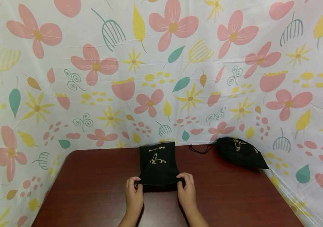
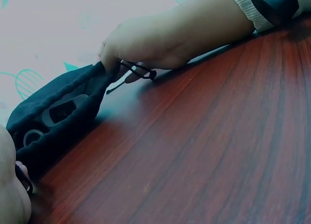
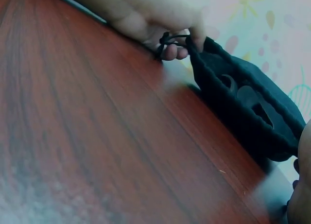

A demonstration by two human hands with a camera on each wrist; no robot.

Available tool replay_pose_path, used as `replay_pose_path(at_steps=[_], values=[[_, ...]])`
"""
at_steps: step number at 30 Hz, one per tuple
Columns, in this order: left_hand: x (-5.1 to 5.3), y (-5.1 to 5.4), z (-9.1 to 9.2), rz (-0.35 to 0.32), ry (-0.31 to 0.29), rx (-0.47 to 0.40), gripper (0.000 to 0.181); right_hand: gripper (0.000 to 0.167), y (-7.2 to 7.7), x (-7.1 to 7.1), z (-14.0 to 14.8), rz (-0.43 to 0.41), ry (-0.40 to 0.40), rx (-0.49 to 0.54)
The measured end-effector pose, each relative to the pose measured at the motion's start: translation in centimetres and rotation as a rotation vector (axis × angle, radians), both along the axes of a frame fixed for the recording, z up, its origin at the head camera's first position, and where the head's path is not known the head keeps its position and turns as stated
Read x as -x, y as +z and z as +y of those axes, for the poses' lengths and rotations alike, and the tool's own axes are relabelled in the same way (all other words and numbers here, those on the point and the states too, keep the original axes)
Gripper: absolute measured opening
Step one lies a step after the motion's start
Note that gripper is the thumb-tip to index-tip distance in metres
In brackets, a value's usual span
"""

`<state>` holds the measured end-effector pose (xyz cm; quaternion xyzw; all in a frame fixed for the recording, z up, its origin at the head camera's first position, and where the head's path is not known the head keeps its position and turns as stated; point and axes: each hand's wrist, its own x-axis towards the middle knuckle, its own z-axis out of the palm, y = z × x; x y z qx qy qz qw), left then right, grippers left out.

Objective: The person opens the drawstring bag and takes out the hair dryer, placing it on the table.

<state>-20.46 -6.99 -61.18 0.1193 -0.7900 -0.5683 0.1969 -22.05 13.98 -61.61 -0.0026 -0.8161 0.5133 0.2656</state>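
Note:
A black drawstring bag (image 1: 159,168) lies on the table with its mouth toward me, a gold hair dryer picture and "Hair Dryer" lettering on top. My left hand (image 1: 134,194) pinches the left corner of the mouth, and my right hand (image 1: 187,192) pinches the right corner. Between them the mouth is stretched wide and gapes. Inside, the left wrist view shows a dark thing with grey-edged, rounded parts (image 2: 48,118); its kind cannot be made out. A knotted drawcord (image 2: 141,71) hangs by the right hand, another cord (image 3: 165,42) by the left.
A second black drawstring bag (image 1: 239,154), fuller and with similar gold print, lies at the table's back right, its cord (image 1: 202,149) trailing left. The reddish-brown wooden table (image 1: 93,186) meets a flower-printed cloth (image 1: 150,78) behind and at the sides.

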Motion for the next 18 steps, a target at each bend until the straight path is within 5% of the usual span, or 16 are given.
replay_pose_path(at_steps=[11,18], values=[[0.1,-0.1,0.4,-0.012,0.01,0.036,0.025,0.04,0.4,-0.5,-0.1,-0.004,0.037,-0.172],[0.2,-0.2,0.5,-0.01,0.002,0.053,0.022,0.043,1.2,-1.5,-0.2,-0.017,0.153,-0.197]])
